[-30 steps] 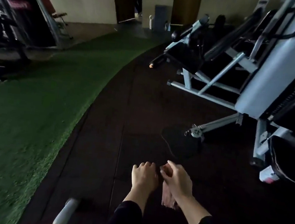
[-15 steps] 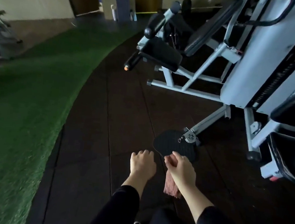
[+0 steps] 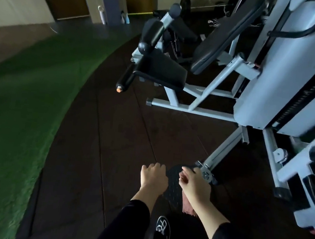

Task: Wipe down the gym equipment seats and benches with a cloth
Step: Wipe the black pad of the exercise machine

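A person's two hands reach forward and down over dark rubber gym flooring (image 3: 112, 144), both arms in black sleeves. The right hand (image 3: 194, 185) is clenched around a pinkish-red cloth (image 3: 187, 205), which hangs below the wrist at the near centre of the scene. The left hand (image 3: 153, 176) is just beside it, fingers curled loosely and grasping nothing. Between and beneath the hands lies a black textured footplate (image 3: 173, 185), fixed to a pale metal strut of a weight machine (image 3: 290, 73) on the right. Farther off stands a leg machine with a black padded seat (image 3: 162, 72), a tilted black backrest (image 3: 225, 35) to its right and a black roller pad (image 3: 150, 36) to its left, with an orange-tipped handle (image 3: 123, 82) pointing toward the floor. A strip of green artificial turf (image 3: 20, 107) curves along the left. A black shoe (image 3: 162, 226) with white markings shows at the near edge, below the hands. At the far wall stand a white bottle (image 3: 101, 15) and a grey bin (image 3: 113, 6)
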A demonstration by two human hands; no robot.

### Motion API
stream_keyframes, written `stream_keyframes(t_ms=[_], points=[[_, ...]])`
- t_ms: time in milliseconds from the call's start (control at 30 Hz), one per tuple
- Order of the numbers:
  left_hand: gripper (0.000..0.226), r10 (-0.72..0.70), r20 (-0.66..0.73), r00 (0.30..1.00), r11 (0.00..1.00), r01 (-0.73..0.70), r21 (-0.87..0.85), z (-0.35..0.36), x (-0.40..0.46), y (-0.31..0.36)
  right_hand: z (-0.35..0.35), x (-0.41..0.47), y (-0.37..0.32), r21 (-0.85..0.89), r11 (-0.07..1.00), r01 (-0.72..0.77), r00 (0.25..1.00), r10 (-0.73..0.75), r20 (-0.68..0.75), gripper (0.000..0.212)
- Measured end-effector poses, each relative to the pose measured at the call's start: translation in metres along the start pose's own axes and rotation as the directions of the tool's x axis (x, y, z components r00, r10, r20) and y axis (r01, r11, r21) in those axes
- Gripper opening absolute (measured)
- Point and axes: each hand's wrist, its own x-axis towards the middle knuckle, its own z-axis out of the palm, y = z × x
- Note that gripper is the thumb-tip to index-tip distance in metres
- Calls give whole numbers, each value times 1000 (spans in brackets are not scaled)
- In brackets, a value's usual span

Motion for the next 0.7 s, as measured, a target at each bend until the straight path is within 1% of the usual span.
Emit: stream_keyframes(t_ms=[67,233,367,467,533,700], points=[[31,-4,-4,1000,1000,4,-6,-15,40,-4,-7,42,-7,-44,999,28,1000,-27,15,34],[29,-6,6,1000,998,7,-55,-48,125,-14,-24,130,-24,-93,995,40,999,-36,39,27],[31,13,16,1000,998,-12,-55,-72,202,-29,-28,206,-44,-144,988,50,998,-43,52,31],[30,44,40,998,999,-44,-13,-88,267,-43,-27,267,-59,-161,986,35,998,-27,52,35],[30,64,30,997,998,-64,4,-103,313,-55,-27,311,-71,-183,983,27,999,-19,43,35],[32,108,33,994,993,-109,32,-145,415,-78,-37,410,-99,-142,988,-55,998,57,10,33]])
